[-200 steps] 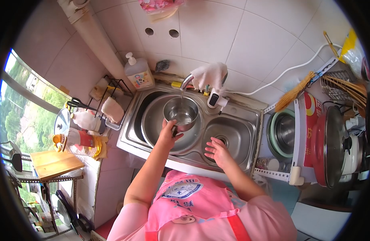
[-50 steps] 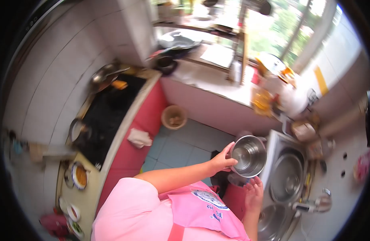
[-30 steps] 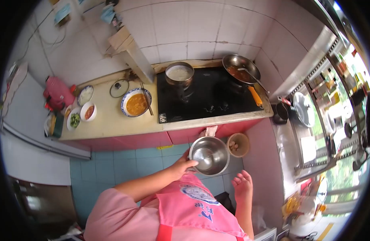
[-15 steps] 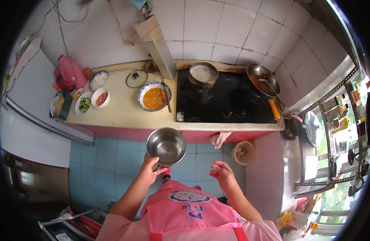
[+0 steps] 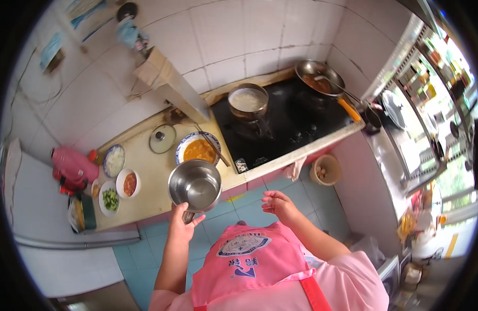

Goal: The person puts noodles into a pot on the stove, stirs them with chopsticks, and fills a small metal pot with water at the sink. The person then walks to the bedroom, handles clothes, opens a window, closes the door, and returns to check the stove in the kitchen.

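Observation:
My left hand (image 5: 183, 224) grips the short handle of a steel saucepan (image 5: 194, 182), held level at the counter's front edge. Only a shiny bottom shows inside the pan. Just behind it sits a blue-rimmed bowl (image 5: 187, 140) of orange-yellow beaten egg or sauce, its near rim partly hidden by the pan. Chopsticks (image 5: 213, 145) lie across that bowl's right side. My right hand (image 5: 279, 206) hangs in the air over the floor, fingers apart and slightly curled, holding nothing.
On the black cooktop (image 5: 288, 122) stand a pot of whitish liquid (image 5: 248, 100) and a wok (image 5: 320, 76) with a spatula. Left on the counter are a glass lid (image 5: 162, 139), bowls of chopped greens (image 5: 110, 199) and red pieces (image 5: 130, 183), and a pink kettle (image 5: 75, 165). A bin (image 5: 325, 170) stands below.
My view has turned, so the kitchen appears tilted. The saucepan in my left hand has moved closer to the counter and now overlaps the egg bowl's near edge. My right hand stays free.

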Demonstrator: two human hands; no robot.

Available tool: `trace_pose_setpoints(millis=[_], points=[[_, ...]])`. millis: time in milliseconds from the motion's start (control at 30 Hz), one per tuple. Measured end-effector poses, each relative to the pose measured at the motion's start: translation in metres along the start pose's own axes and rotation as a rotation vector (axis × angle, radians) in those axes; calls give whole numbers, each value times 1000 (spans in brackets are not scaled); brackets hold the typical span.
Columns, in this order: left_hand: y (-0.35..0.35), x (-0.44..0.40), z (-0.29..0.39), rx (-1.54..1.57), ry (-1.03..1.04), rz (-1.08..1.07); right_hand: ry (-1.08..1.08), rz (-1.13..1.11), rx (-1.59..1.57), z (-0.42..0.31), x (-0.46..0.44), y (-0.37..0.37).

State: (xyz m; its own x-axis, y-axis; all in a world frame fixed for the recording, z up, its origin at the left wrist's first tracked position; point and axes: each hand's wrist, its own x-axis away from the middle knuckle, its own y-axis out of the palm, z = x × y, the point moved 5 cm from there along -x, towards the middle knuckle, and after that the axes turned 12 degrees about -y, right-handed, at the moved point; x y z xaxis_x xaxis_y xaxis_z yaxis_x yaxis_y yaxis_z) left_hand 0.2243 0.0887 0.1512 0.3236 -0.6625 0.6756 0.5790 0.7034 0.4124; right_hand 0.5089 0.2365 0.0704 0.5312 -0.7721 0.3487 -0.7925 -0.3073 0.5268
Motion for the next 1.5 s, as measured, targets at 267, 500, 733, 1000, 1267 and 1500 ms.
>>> trace_pose_setpoints(millis=[267,500,733,1000,1267,1500], points=[[22,-56,51,-73,-59,-30,13,48,-12,-1,-12,-3],[72,-126,100,-183,-38,-44,-9,108,-47,-12,-27,-29],[141,-183,142,-329,-14,-63,-57,165,-63,-42,-28,-50],[196,-226,167,-507,86,28,-100,249,-107,-59,-19,-80],[220,-260,178,-639,112,85,-133,317,-140,-57,-10,-105],[233,-279,183,-703,143,149,-155,325,-179,-54,-9,-116]])
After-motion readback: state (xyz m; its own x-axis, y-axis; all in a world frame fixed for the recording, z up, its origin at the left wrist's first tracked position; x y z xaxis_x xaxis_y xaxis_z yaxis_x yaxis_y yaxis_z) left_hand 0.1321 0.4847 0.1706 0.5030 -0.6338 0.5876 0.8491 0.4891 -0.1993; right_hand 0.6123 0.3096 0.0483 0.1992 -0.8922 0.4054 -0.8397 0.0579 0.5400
